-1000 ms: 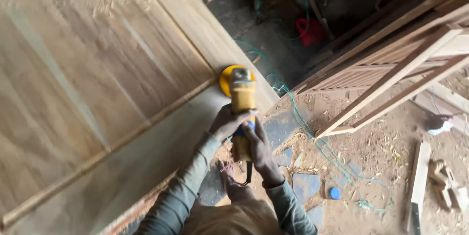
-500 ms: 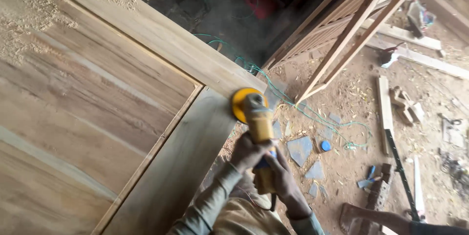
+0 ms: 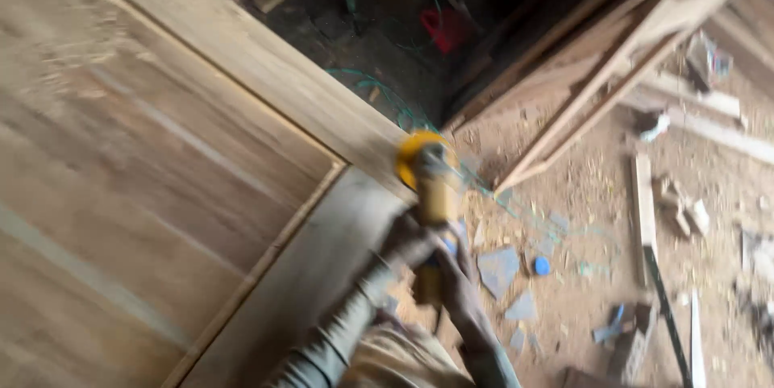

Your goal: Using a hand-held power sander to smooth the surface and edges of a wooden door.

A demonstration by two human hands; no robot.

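- Since the frame half a second ago, the yellow sander [image 3: 427, 174] has slid along the frame toward the outer corner of the wooden door [image 3: 161, 195]. The view has swung too, so the panel fills more of the left and the picture is blurred.
- The left hand [image 3: 409, 241] has its grip closed round the sander's body, just behind the disc. The right hand [image 3: 458, 282] has its grip closed on the rear handle, further from the door.
- The sander's disc sits on the door's edge rail, at the corner where that rail meets the long outer rail.
- Progress, as a judgement: the rail beside the disc looks greyer and smoother than the panel. The panel further in shows pale streaks and dust, so much of the door seems left to work; the blur keeps me from saying more.
- Counts: one sander, one door, two hands, both the person's own.
- On the floor [image 3: 580, 291] beyond the door's corner: one small blue cap [image 3: 542, 265], about three flat grey shards [image 3: 498, 269], and several loose wooden offcuts [image 3: 642, 195].
- One slatted wooden frame [image 3: 613, 58] leans past the door's far edge, with one red thing [image 3: 443, 29] in the dark behind it.
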